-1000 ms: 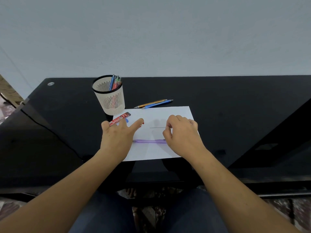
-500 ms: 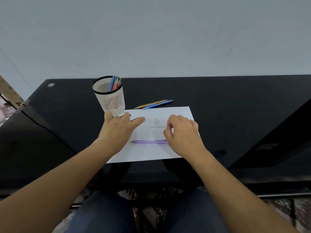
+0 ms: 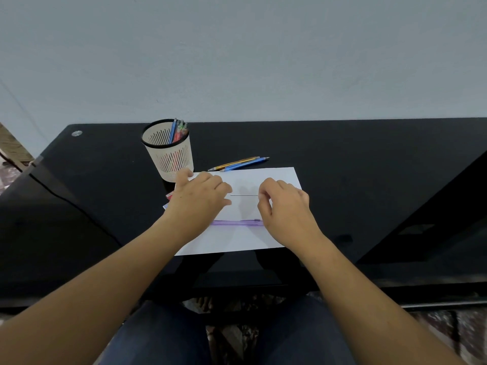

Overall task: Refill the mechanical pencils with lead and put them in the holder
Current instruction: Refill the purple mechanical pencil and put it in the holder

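Pinching the lead (image 3: 243, 195) by its end, right hand (image 3: 286, 214) sits just beyond the purple pencil (image 3: 237, 223); left hand (image 3: 200, 198) covers the case (image 3: 169, 197), hold unclear. Holder (image 3: 171, 160), up-left of the pinch, has several; 2 pencils (image 3: 238, 163) lie beyond, so probably 3 remain.

L hand (image 3: 200, 200) now by lead (image 3: 243, 195) end

Open counter (image 3: 369, 185) stretches right of the paper (image 3: 237, 241). The pencil holder (image 3: 170, 159) stands just behind the left hand (image 3: 199, 201); two pencils (image 3: 238, 163) line the paper's far edge; the right hand (image 3: 286, 214) pinches a lead (image 3: 243, 195) spanning between hands.
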{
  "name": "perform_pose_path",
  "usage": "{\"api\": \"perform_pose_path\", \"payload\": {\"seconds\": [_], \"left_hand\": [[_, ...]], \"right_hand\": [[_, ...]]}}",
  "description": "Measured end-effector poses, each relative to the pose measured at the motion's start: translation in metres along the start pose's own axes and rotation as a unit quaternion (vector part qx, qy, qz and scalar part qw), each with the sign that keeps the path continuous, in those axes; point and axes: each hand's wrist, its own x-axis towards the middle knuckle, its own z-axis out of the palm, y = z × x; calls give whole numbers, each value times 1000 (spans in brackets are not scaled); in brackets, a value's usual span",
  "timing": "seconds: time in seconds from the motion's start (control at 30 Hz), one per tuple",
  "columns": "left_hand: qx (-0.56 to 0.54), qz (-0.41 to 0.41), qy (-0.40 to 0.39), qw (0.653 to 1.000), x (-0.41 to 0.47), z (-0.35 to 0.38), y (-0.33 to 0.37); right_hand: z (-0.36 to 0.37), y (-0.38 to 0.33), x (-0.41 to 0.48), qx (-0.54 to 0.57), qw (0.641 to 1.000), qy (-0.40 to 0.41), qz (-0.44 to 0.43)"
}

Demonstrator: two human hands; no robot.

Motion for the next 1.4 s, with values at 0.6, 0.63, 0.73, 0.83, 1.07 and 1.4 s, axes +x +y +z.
{"api": "perform_pose_path", "payload": {"seconds": [0.6,0.63,0.73,0.83,1.07,1.4], "left_hand": [[-20,22,14,999,-3,-12,25],[-24,14,11,1000,-3,-11,26],[-59,-28,-22,998,-2,-4,25],[-73,-4,-91,993,-4,7,21],[-113,-41,-63,991,-7,19,21],[-121,-156,-2,980,-11,18,-3]], "right_hand": [[5,14,3,-144,979,99,-108],[5,16,3,-144,978,101,-110],[2,22,2,-140,981,105,-84],[1,29,1,-132,984,109,-58],[-1,29,1,-121,987,103,-30],[0,19,5,-140,984,107,-21]]}}
